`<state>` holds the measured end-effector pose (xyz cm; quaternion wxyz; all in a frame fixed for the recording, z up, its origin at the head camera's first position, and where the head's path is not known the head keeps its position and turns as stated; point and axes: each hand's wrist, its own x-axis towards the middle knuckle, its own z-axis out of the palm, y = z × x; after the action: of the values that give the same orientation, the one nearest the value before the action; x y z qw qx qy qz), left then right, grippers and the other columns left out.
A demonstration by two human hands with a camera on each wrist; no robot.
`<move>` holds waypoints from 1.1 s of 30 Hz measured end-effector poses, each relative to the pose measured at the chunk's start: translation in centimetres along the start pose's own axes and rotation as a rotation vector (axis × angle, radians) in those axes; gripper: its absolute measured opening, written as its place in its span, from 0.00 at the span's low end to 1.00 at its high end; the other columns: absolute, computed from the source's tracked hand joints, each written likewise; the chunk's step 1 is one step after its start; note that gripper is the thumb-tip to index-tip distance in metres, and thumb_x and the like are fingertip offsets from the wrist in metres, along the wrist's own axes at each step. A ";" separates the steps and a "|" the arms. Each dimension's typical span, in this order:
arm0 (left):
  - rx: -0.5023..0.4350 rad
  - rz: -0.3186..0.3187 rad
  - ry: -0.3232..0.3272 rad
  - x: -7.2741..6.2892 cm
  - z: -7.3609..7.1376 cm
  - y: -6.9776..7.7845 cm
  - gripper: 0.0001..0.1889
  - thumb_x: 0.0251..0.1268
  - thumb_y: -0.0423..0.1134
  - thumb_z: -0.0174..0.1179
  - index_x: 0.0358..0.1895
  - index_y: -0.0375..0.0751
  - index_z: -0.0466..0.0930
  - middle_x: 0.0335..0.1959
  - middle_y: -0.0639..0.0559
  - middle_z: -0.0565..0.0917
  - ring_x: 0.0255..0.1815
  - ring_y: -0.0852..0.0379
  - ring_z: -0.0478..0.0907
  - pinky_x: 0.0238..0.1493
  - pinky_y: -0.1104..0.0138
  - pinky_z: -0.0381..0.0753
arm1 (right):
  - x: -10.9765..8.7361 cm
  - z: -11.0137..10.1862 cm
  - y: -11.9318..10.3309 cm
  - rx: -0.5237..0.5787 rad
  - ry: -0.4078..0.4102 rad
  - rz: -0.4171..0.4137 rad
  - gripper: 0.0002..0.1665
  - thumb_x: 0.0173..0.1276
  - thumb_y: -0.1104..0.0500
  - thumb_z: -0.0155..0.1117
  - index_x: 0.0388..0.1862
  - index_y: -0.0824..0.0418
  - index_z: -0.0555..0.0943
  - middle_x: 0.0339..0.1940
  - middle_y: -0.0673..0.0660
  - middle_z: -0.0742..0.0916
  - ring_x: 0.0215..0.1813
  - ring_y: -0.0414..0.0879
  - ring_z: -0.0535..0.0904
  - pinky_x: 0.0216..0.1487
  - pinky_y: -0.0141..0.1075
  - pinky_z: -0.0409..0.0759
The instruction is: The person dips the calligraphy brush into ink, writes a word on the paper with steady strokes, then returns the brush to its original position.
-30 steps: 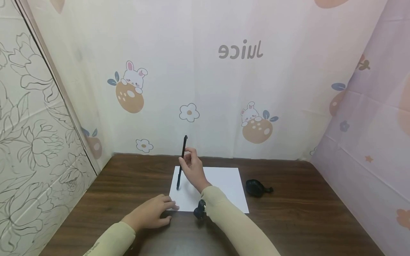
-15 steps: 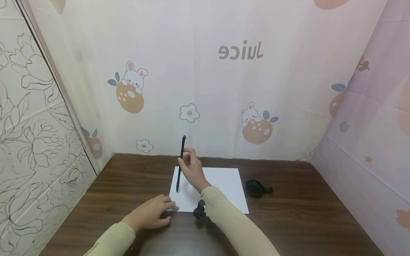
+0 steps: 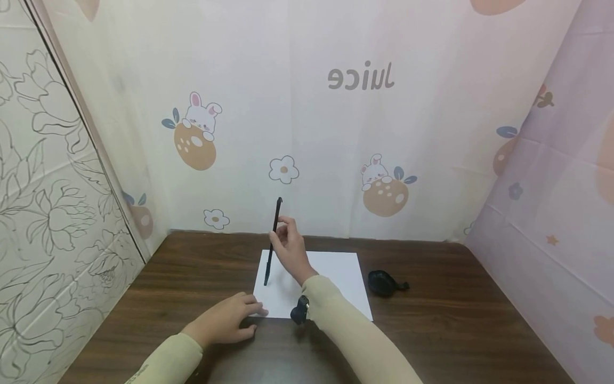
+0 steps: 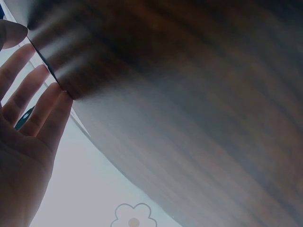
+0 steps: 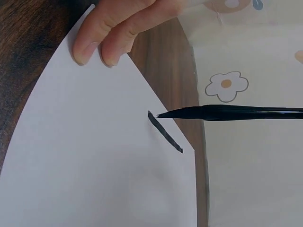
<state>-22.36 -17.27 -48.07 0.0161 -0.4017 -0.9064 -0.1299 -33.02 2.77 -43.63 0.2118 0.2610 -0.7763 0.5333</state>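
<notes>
One short dark stroke sits by the left edge of the white sheet, at about 9 o'clock from its centre. Brush: pinched in the right hand, tip just beside one end of the stroke; contact with paper, cannot tell. Left hand: fingers extended, fingertips resting on the corner at 8 o'clock, gripping nothing. Hands apart.

Risks (judged): the sheet could pivot if that one-corner press slackens while the bristles drag. A dropped wrist could smear the stroke, if wet, or scuff paper with the wrist camera hanging at 6 to 7 o'clock. Too wide a sweep toward 3 o'clock could knock the dark dish; its contents are not discernible.

Edges: paper margin very near the tip at 9 o'clock, so an overrun would mark the tabletop. Curtain bounds 12 o'clock. Most room: across the paper toward 2 and 4 o'clock.
</notes>
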 end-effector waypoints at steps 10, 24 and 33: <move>0.019 0.011 0.009 0.0 0.1 -0.1 0.16 0.62 0.42 0.65 0.54 0.50 0.86 0.48 0.57 0.82 0.48 0.59 0.77 0.51 0.62 0.79 | 0.6 -0.5 0.3 0.000 0.039 0.015 0.23 0.78 0.58 0.56 0.67 0.54 0.63 0.41 0.53 0.80 0.43 0.43 0.77 0.46 0.36 0.82; 0.027 0.031 0.028 0.0 0.2 -0.1 0.16 0.61 0.41 0.65 0.53 0.50 0.85 0.48 0.56 0.82 0.49 0.57 0.77 0.51 0.61 0.79 | 0.3 -0.6 1.1 0.000 0.057 0.008 0.21 0.79 0.57 0.54 0.66 0.56 0.63 0.43 0.54 0.80 0.48 0.45 0.78 0.50 0.41 0.82; 0.022 0.019 0.020 0.1 0.4 -0.3 0.16 0.61 0.42 0.65 0.54 0.51 0.85 0.48 0.57 0.82 0.48 0.58 0.77 0.51 0.62 0.79 | 0.0 -0.5 1.5 -0.033 0.070 0.006 0.21 0.79 0.57 0.55 0.66 0.55 0.63 0.45 0.54 0.80 0.48 0.45 0.79 0.49 0.36 0.82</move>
<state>-22.60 -17.32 -48.55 0.0306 -0.4088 -0.9037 -0.1238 -33.92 3.69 -44.49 0.2415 0.2362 -0.7780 0.5297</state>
